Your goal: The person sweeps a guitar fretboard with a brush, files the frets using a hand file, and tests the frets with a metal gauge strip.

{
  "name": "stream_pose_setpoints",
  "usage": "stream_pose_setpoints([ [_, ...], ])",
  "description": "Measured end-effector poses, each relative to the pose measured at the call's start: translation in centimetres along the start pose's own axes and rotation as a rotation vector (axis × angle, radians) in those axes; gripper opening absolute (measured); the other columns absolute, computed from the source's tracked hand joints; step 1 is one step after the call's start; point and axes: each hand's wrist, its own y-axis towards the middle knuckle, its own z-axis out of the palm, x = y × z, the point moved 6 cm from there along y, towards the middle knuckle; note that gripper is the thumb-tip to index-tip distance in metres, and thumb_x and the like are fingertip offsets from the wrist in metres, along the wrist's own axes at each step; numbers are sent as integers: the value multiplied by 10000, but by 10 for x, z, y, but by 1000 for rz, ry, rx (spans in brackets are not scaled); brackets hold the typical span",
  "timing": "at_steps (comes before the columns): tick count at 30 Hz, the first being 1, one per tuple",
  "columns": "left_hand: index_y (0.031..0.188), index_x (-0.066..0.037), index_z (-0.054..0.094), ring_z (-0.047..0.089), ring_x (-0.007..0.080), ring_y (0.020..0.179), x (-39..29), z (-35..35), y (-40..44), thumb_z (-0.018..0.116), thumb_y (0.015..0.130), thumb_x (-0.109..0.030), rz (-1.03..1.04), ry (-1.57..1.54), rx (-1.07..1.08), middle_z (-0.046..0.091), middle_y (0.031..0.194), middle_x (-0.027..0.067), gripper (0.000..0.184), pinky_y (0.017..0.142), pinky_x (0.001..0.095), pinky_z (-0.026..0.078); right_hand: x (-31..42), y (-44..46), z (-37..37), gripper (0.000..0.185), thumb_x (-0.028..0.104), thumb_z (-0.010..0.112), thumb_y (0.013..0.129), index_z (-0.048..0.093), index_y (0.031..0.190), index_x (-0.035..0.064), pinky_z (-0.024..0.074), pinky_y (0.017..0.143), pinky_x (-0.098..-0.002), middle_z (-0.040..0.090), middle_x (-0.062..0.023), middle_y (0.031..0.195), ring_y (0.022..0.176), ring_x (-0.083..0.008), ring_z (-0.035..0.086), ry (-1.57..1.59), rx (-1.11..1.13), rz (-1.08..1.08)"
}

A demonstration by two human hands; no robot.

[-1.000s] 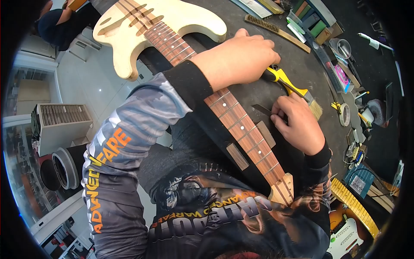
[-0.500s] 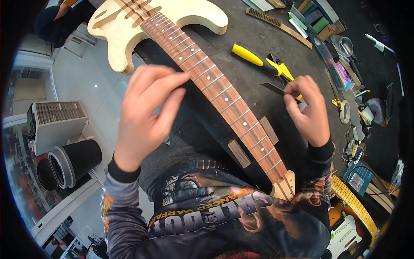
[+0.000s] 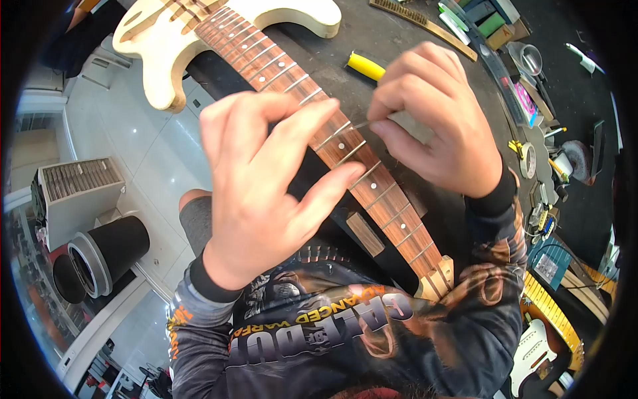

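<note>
A pale wooden guitar body (image 3: 163, 60) lies at the upper left, with its neck and dark fretboard (image 3: 392, 203) running diagonally to the headstock (image 3: 436, 279) near the shirt. Thumb and index finger apart, my left hand (image 3: 266, 179) rests over the fretboard's left edge and holds nothing visible. From the right side, my right hand (image 3: 435, 123) pinches a thin metal blade (image 3: 359, 125), whose tip reaches the fretboard edge; most of it is hidden by the fingers. Behind that hand a yellow handle (image 3: 365, 66) shows in part.
Small wood blocks (image 3: 365, 234) flank the neck. A wooden-handled brush (image 3: 425, 25) lies at the top. Tape (image 3: 528, 161), tools and another guitar (image 3: 531, 352) are on the right. A black bin (image 3: 109, 256) stands on the floor at left; part of a person shows at upper left.
My right hand has moved left and up to the fretboard with the blade. My left hand has come over the neck. The view has shifted slightly.
</note>
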Motion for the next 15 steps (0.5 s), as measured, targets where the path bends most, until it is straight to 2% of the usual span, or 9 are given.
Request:
stream_pose_setpoints([
  [3,1270,-101,857,582,320,1186,1,20,17,1001,841,-190,49,0,-36,686,1164,100,461,1065,452,474,-12,8,4,261,-11,884,805,744,1001,90,511,961,-430,716,-65,1049,1013,-312,664,96,-11,-26],
  [4,1162,-99,873,582,308,1165,-1,21,23,976,881,-147,24,-12,-45,689,1111,79,303,1040,438,474,-16,9,6,253,-27,866,820,751,1019,78,514,944,-420,721,-69,1057,1009,-296,669,112,-26,-47],
  [8,1056,-75,878,583,285,1141,2,23,34,922,931,-62,62,19,-45,692,1050,55,133,983,406,479,-27,10,8,202,62,899,909,750,1041,96,518,913,-415,678,-70,1023,993,-311,639,246,-89,-78],
  [11,1072,-76,882,590,278,1111,7,24,37,923,933,-64,95,51,-31,691,1041,63,145,962,396,482,-34,11,14,194,76,908,920,747,1028,93,519,903,-414,672,-71,1005,981,-309,631,280,-128,-105],
  [15,1088,-48,878,607,236,1051,9,18,32,909,949,-39,31,78,-28,695,1026,62,143,940,364,483,-45,10,13,168,57,899,932,757,1020,77,521,900,-401,691,-69,1002,981,-290,642,339,-159,-104],
])
